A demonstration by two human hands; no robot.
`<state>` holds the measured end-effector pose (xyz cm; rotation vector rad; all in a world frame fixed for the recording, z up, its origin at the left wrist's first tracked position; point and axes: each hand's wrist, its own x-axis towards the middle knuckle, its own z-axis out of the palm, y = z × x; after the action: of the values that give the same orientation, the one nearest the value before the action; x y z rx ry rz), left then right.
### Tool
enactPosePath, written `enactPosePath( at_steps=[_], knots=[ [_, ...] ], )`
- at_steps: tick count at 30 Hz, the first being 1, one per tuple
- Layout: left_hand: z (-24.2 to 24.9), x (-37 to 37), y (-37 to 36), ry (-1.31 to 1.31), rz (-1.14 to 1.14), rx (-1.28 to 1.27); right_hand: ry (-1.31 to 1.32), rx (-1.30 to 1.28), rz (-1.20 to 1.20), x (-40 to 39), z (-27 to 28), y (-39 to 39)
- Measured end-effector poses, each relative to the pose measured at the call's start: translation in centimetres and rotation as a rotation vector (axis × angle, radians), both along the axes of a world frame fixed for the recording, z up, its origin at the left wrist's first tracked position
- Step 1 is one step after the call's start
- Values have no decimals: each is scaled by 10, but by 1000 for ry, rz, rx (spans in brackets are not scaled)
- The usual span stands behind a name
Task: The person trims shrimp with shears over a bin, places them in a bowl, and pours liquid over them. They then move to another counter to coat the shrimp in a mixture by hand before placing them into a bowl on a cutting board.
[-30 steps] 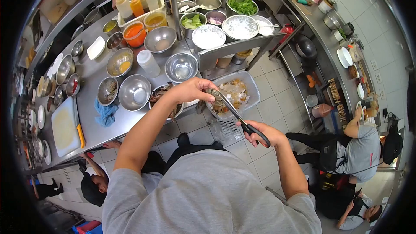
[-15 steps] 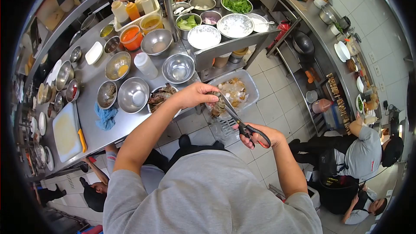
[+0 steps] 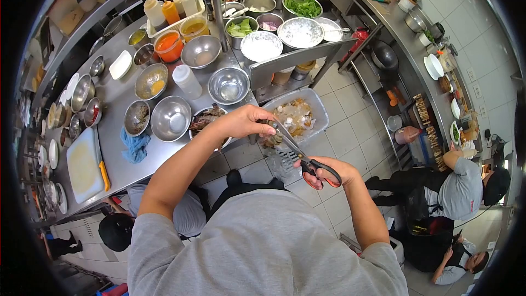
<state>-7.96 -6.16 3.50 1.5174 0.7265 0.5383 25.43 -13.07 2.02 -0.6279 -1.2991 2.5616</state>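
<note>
My left hand (image 3: 247, 120) pinches a grey-brown shrimp (image 3: 272, 140) over the floor beside the counter, its fingers covering part of it. My right hand (image 3: 342, 169) grips scissors (image 3: 293, 145) with black-and-orange handles, fingers through the loops. Their blades reach up to the shrimp at my left fingertips; how far apart the blades are is hard to make out. Below and beyond my hands is a pale plastic bin (image 3: 323, 111) of yellowish and brown scraps. A bowl of dark whole shrimp (image 3: 205, 119) stands at the counter edge, partly behind my left forearm.
The steel counter (image 3: 118, 156) at left carries several metal bowls (image 3: 171, 119), a blue cloth (image 3: 135, 147) and a cutting board (image 3: 85, 164) with a yellow-handled knife (image 3: 103, 175). Ingredient containers (image 3: 261, 46) stand ahead. Co-workers are at lower left and at right (image 3: 460, 192).
The scissors have shifted slightly against the shrimp, while both hands stay nearly in place. The co-worker at lower left has moved and bent forward. My view has shifted a little.
</note>
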Motion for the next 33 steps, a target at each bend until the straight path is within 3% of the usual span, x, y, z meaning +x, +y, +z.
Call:
enactPosePath(
  at_steps=[11, 13, 17, 19, 33],
  knots=[
    [2, -4, 15, 123, -83, 56, -322, 136, -30, 6, 20, 4],
    [4, -3, 13, 70, -10, -64, -434, 140, 8, 8, 26, 8],
    [-9, -7, 12, -38, 66, -186, -337, 291, -1, 13, 20, 6],
    [-10, -8, 10, -100, 102, -236, -296, 238, 99, 15, 20, 7],
    [1, 10, -2, 18, -61, -139, -95, 59, 87, 14, 1, 10]
  ],
)
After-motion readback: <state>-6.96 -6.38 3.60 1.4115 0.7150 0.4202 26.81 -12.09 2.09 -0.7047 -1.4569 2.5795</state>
